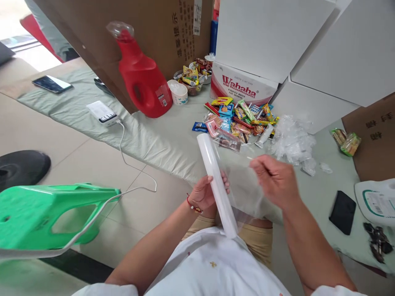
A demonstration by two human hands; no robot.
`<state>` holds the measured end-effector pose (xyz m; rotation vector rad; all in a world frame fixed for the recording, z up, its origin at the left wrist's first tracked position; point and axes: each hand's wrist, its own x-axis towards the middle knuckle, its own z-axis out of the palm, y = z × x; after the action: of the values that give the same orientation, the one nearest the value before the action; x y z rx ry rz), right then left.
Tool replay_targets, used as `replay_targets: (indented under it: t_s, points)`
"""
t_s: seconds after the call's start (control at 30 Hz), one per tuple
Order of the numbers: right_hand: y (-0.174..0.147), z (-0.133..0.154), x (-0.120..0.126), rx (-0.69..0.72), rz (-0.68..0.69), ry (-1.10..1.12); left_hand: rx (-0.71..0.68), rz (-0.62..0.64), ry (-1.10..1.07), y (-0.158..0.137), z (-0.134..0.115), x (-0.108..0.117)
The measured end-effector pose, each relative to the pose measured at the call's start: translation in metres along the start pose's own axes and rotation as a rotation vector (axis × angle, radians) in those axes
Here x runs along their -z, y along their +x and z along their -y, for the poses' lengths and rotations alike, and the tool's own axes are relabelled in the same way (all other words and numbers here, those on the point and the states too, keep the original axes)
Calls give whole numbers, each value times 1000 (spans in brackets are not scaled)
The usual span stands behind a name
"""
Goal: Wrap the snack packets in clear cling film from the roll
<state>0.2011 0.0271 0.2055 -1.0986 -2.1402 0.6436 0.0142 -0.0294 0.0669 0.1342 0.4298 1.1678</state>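
My left hand is wrapped round a roll of clear plastic film, which slants down from the table edge to my lap. To its right, my right hand is closed in a pinch on the free end of the film, and a see-through sheet stretches between the roll and those fingers. Just beyond the roll lies a pile of wrapped snacks on the cloth-covered table. Right of the snacks sits a heap of crumpled clear plastic.
A red jug, a paper cup and snack bowls stand at the back. White boxes rise behind a Wahaha carton. A black phone lies right. A cable hangs toward a green stool.
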Motion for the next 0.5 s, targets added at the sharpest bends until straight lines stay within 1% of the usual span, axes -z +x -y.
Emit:
replay_targets:
  t_s: [0.03,0.07,0.1,0.13,0.2,0.27,0.3,0.33,0.4,0.47,0.5]
  points:
    - [0,-2,13,-53,-15,28,10,51,-44,0,0,-3]
    - [0,-3,23,-94,-23,48,21,75,-80,1,1,-8]
    - [0,-3,30,-120,-26,55,33,72,-99,3,4,-13]
    - [0,-1,34,-129,-22,47,47,47,-93,6,7,-18]
    - [0,5,36,-99,-1,1,73,-51,9,15,14,-24]
    - [-3,11,37,-54,18,-59,111,-129,156,25,21,-23]
    - [-6,14,39,-51,2,-83,138,-136,187,28,23,-20]
    - [-10,15,42,-71,-43,-96,176,-116,173,29,24,-17]
    - [-17,15,52,-147,-210,-62,237,-37,46,29,22,-10]
    - [-23,12,64,-211,-365,26,258,23,-56,26,20,-7]
    - [-25,10,70,-227,-400,52,253,23,-49,26,19,-8]
